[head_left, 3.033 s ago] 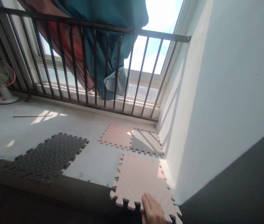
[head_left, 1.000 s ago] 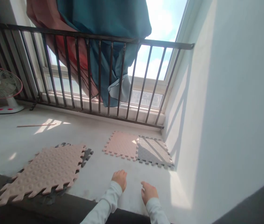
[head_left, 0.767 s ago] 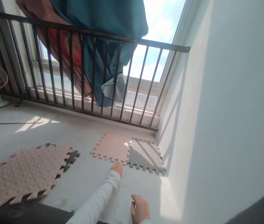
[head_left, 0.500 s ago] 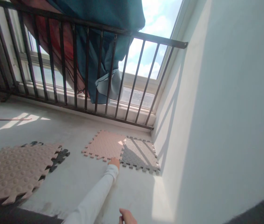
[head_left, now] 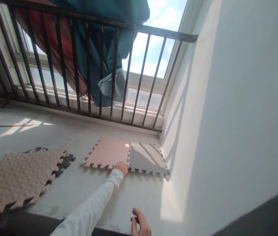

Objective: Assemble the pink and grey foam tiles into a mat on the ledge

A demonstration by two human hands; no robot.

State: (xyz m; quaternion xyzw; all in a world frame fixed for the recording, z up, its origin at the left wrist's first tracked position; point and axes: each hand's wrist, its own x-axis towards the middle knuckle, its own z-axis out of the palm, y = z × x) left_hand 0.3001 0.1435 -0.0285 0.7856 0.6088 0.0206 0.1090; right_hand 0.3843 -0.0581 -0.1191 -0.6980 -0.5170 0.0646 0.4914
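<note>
Right hand [head_left: 141, 223] cut off by the lower frame edge; only curled fingers show, holding nothing, resting near the floor's front edge. Left hand [head_left: 121, 167], arm in a white sleeve [head_left: 92, 206], reaches out to the near edge of the pink mat [head_left: 108, 152], at its seam with the grey mat [head_left: 147, 158]. Fingers bent onto the edge; whether the grip pinches it or only presses, cannot tell. Both mats lie joined flat on the concrete floor [head_left: 80, 137], in its far right corner, beside the wall [head_left: 227, 98]. Left: a bumpy pink mat [head_left: 16, 177] covers a dark mat [head_left: 64, 162], mostly hidden. Railing [head_left: 87, 65] behind; teal cloth [head_left: 104, 49] hangs beyond the bars.
</note>
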